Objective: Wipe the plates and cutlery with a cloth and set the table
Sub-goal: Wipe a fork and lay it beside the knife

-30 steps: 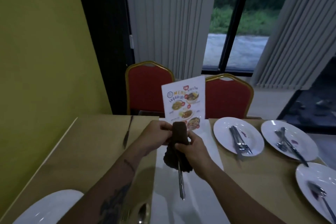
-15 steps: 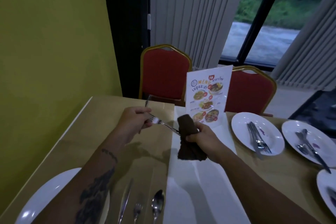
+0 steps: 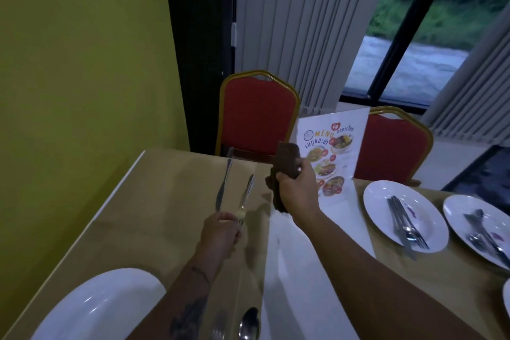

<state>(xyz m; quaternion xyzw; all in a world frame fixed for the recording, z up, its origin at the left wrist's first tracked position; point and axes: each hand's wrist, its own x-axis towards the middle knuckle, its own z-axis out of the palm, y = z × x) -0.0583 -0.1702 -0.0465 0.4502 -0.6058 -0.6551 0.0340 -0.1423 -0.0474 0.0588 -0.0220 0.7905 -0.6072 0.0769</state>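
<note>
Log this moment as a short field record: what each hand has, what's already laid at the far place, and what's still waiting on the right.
left hand: grips a fork by its tine end, handle pointing away, low over the table
right hand: holds the brown cloth, raised, apart from the fork
far place: one knife lying beside the fork
near place: white plate, spoon
right side: plates with cutlery on them
centre: menu card upright
</note>
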